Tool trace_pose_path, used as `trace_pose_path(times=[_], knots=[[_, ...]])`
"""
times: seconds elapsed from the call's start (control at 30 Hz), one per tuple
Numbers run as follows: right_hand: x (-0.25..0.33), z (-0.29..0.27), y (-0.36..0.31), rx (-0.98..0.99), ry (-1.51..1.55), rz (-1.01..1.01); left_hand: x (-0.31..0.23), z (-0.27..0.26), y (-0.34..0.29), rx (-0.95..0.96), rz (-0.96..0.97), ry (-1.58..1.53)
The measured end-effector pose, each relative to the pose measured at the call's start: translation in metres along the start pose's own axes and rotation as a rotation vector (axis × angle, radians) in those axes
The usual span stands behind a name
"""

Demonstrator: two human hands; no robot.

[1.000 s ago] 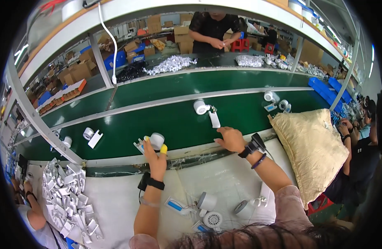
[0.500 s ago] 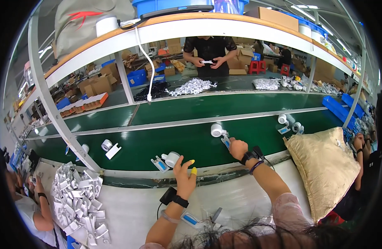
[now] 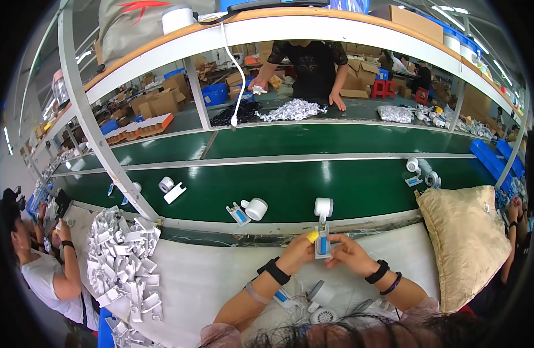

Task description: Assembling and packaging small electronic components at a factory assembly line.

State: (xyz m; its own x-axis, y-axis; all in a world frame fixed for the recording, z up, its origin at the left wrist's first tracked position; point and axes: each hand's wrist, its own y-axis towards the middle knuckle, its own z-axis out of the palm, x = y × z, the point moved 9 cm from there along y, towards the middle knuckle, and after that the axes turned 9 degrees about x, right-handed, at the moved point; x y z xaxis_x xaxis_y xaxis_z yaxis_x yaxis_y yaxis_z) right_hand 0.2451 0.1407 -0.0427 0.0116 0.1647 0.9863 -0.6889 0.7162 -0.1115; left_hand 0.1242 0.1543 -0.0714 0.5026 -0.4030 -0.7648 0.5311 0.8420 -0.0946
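Between my two hands, at the belt's near edge, is a small white device (image 3: pixel 323 207) with a round head, a thin neck and a flat clear-and-white frame holding a blue block. My left hand (image 3: pixel 298 255) grips the left side of the frame, a yellow cover on one fingertip. From the right, the fingers of my right hand (image 3: pixel 353 255) pinch the opposite side. A similar device (image 3: pixel 255 209) lies on the green belt, left of the held one. On the table below my hands lie more round-headed pieces (image 3: pixel 320 293), partly hidden by hair.
A heap of white plastic brackets (image 3: pixel 123 261) is piled on the table at left. A tan sack (image 3: pixel 464 246) stands at right. Other devices (image 3: pixel 170 188) sit along the green belt (image 3: pixel 267 185). A metal post (image 3: pixel 98 133) rises at left under a shelf. Co-workers are across and at both sides.
My right hand has drawn the device from the belt toward me. My left hand has left the other device and joined on the held frame. The person across has spread their hands apart.
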Motion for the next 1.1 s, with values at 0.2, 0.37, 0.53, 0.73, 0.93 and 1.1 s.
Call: trace_pose_path(times=[0.2,0.37,0.53,0.73,0.93,1.1], knots=[[0.015,0.010,-0.017,0.002,-0.385,-0.022,0.014,-0.009,0.007,-0.047,-0.041,0.162],[0.073,0.009,-0.007,-0.142,-1.362,-0.364,0.005,-0.002,-0.001,-0.014,0.079,0.320],[0.057,0.009,0.012,0.007,-1.367,-0.449,0.004,0.031,-0.005,0.249,-0.039,0.518],[0.059,0.023,0.001,0.030,-1.382,-0.479,0.006,0.022,-0.007,0.258,-0.039,0.567],[0.071,0.026,-0.025,0.015,-1.367,-0.516,-0.018,0.025,-0.013,0.310,0.078,0.838],[0.077,0.032,-0.034,-0.001,-1.391,-0.505,-0.066,-0.011,-0.037,0.023,0.236,0.719]])
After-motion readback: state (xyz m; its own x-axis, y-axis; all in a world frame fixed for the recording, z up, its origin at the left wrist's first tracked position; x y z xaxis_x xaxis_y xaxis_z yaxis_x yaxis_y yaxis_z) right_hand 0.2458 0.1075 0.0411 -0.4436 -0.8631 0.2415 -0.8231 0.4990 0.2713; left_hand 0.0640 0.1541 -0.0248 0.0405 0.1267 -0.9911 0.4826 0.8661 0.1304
